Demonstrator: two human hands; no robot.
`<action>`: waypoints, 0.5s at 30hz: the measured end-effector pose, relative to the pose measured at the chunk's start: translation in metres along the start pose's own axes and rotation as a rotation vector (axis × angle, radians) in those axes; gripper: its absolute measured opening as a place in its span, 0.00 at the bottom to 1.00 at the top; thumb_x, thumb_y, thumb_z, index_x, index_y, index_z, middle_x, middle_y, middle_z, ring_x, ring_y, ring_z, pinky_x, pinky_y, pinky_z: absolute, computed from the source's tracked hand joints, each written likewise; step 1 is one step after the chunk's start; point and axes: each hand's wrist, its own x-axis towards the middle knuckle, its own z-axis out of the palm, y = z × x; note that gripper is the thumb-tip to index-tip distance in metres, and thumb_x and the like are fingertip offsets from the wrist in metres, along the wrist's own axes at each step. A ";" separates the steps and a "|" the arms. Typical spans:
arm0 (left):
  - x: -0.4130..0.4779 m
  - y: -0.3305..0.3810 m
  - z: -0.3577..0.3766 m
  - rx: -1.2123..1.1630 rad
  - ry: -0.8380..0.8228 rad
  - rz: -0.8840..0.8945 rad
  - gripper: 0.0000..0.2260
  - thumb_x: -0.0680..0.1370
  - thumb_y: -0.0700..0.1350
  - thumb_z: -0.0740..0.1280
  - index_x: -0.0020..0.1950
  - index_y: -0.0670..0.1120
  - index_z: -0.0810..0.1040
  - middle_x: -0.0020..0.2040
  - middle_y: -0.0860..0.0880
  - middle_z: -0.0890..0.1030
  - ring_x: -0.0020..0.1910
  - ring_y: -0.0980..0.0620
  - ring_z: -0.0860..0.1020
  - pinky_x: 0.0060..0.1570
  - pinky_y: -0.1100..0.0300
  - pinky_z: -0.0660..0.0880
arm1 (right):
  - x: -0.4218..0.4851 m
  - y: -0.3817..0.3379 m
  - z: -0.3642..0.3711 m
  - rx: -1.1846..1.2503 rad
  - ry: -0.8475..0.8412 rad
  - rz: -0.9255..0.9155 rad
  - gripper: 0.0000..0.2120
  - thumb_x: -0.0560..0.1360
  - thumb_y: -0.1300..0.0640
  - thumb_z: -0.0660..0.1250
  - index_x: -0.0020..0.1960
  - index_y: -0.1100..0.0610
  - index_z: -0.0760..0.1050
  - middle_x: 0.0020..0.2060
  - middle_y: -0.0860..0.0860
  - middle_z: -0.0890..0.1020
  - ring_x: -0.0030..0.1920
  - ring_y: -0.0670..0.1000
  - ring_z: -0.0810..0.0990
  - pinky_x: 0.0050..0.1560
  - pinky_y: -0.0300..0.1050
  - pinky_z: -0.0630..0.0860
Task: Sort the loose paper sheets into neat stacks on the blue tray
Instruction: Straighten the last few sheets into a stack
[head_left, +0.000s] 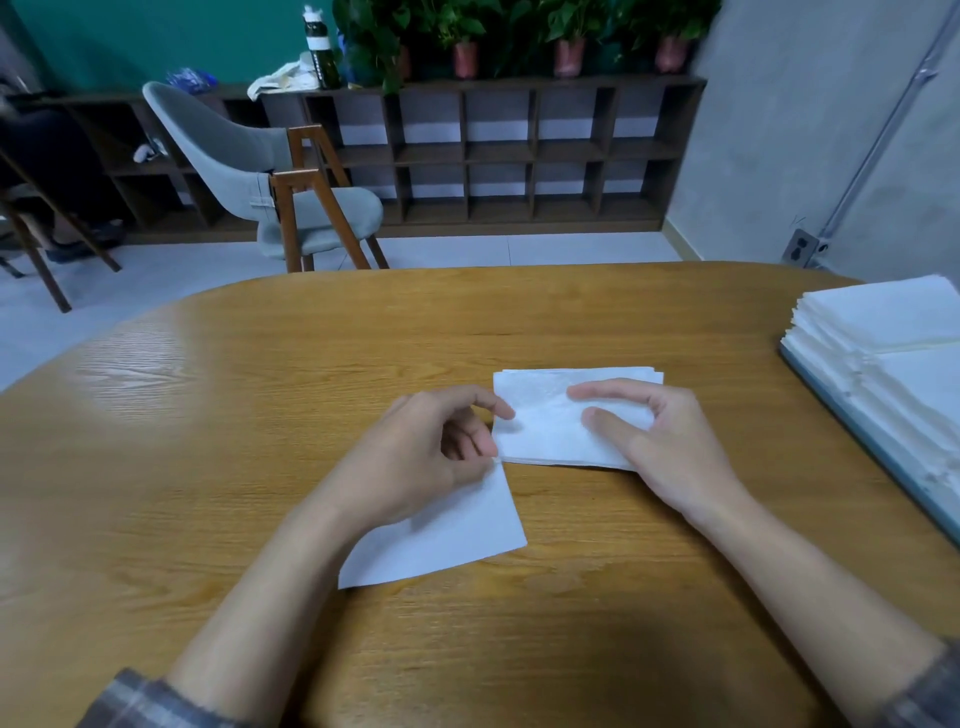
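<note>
- The blue tray (852, 430) sits at the right end of the bench (260, 415). The frame edge cuts it off, so only its near-left rim shows.
- On the tray, two white stacks can be counted: a far stack (883, 317) and a near stack (927, 389). Both run out of view to the right, and their sheets are too many and too fine to count.
- The small pile (545, 434) lies flat on the bench, in the middle. The number of sheets in it is hard to make out; only a few offset edges show at its far side.
- One loose sheet (447, 540) lies just beside the pile on its near-left side. The wrist above it covers part of the sheet.
- Two hands are in view. The left hand (431, 452) has curled fingers, and thumb and forefinger pinch the loose sheet's top corner.
- The right hand (660, 441) rests on the small pile with its fingers nearly straight, gripping nothing and hiding the pile's right side.
- Beyond the bench stand one grey chair (244, 150) and one bottle (319, 52).
</note>
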 end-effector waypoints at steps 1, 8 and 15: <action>0.001 0.002 0.003 -0.037 0.034 0.036 0.17 0.77 0.34 0.76 0.59 0.53 0.83 0.43 0.51 0.86 0.39 0.54 0.81 0.45 0.59 0.79 | -0.001 -0.001 0.000 -0.001 -0.029 -0.009 0.10 0.79 0.61 0.73 0.53 0.48 0.88 0.51 0.35 0.87 0.58 0.30 0.79 0.56 0.20 0.65; 0.002 0.012 0.022 -0.247 0.200 0.213 0.16 0.77 0.34 0.76 0.61 0.49 0.83 0.46 0.49 0.85 0.46 0.46 0.82 0.49 0.58 0.79 | -0.011 -0.010 0.006 0.031 -0.370 -0.022 0.16 0.73 0.42 0.77 0.58 0.47 0.86 0.55 0.39 0.87 0.60 0.37 0.81 0.63 0.36 0.71; 0.001 0.013 0.024 -0.050 0.210 0.180 0.18 0.76 0.48 0.79 0.64 0.55 0.81 0.50 0.57 0.84 0.52 0.51 0.82 0.47 0.64 0.75 | -0.012 -0.012 0.010 0.095 -0.260 -0.038 0.04 0.78 0.53 0.75 0.46 0.52 0.87 0.39 0.42 0.85 0.42 0.40 0.78 0.48 0.36 0.71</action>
